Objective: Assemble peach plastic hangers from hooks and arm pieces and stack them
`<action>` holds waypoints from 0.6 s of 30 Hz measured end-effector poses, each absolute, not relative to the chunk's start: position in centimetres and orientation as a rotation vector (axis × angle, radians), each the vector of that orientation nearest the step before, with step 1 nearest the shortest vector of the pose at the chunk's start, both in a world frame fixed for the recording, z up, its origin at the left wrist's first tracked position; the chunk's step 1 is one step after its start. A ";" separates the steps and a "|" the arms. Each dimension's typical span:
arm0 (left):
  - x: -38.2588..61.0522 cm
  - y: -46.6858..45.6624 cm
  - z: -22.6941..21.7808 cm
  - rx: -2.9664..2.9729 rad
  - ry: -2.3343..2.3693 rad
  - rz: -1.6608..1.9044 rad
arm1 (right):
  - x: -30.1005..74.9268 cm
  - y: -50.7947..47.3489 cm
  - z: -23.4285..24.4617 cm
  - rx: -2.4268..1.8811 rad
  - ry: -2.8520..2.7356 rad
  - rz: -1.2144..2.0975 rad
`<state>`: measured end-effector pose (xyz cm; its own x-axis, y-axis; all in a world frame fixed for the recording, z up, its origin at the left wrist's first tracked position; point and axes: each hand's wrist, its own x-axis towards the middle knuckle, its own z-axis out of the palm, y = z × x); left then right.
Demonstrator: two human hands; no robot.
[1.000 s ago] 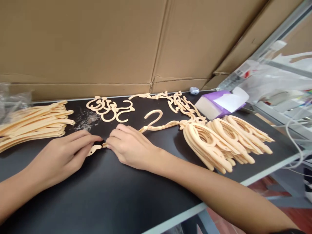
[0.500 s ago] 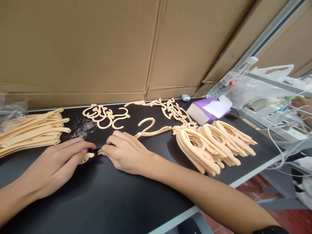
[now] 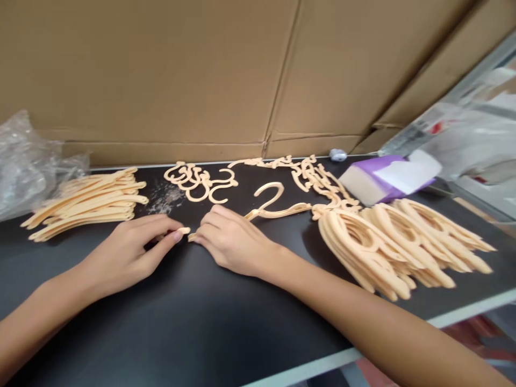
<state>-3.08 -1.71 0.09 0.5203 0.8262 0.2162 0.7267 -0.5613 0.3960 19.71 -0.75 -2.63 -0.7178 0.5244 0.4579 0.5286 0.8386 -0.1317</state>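
Note:
My left hand (image 3: 135,255) pinches a small beige plastic piece (image 3: 184,230) between thumb and fingers; most of it is hidden. Close by, my right hand (image 3: 234,239) is closed around one arm of a beige plastic clothes hanger (image 3: 287,211). The end of that arm pokes out at the fingertips, a small gap from the piece in my left hand. The hanger's hook (image 3: 271,194) and other arm extend beyond my right hand, over the black tabletop (image 3: 201,322).
Loose hanger arms (image 3: 97,201) are piled at the left beside clear plastic wrap (image 3: 32,166). Hooks (image 3: 197,185) and small connecting parts (image 3: 318,177) lie along the back. Stacked hangers (image 3: 363,247) and a purple tissue pack (image 3: 382,166) occupy the right. A cardboard wall (image 3: 161,80) stands behind.
The view has swung left. My left hand has lifted and turned the small piece, now pinched nearer the hanger arm's end. My right hand keeps its hold on the hanger.

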 end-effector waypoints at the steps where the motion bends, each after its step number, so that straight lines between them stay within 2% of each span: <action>1: -3.2 -1.6 -0.1 2.531 1.293 0.558 | 19.8 -0.8 -2.8 -0.761 -2.510 -0.014; 12: -3.3 -1.8 0.1 2.512 1.123 0.552 | 19.9 -1.2 -2.9 -0.717 -2.432 -0.041; 18: -3.6 -1.6 0.4 2.513 1.009 0.494 | 19.9 -1.4 -3.1 -0.655 -2.420 -0.161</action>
<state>-3.61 -1.63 0.44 0.6791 0.7125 0.1766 0.5765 -0.6667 0.4724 19.89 -1.36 -3.13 -0.6854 0.4168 0.5971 0.4922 0.8695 -0.0420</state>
